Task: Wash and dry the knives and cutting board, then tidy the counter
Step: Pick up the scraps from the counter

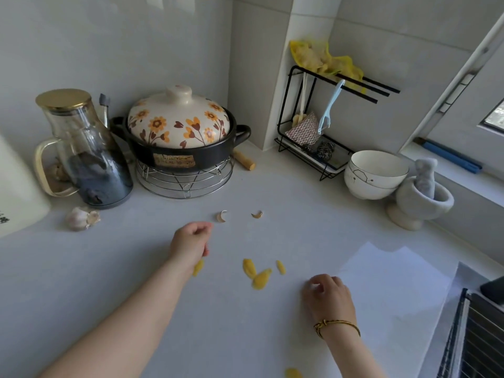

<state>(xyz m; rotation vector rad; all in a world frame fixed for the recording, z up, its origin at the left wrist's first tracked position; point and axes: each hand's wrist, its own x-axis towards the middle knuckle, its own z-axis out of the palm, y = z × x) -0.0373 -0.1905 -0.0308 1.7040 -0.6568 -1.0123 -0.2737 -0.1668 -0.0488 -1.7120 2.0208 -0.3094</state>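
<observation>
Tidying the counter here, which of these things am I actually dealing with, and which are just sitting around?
For the job: yellow scraps, garlic skins, left hand, right hand.
Just lying about: flowered clay pot, glass jug, stacked bowls, mortar and pestle, wire rack.

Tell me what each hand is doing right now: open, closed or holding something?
Left hand: fingers curled, palm hidden, cannot tell if it holds anything.
Right hand: fingers curled over the counter, cannot tell either.

forearms (141, 304): bare | right wrist (339, 341): thin braided cord bracelet (338, 322), gold and dark, knotted
</observation>
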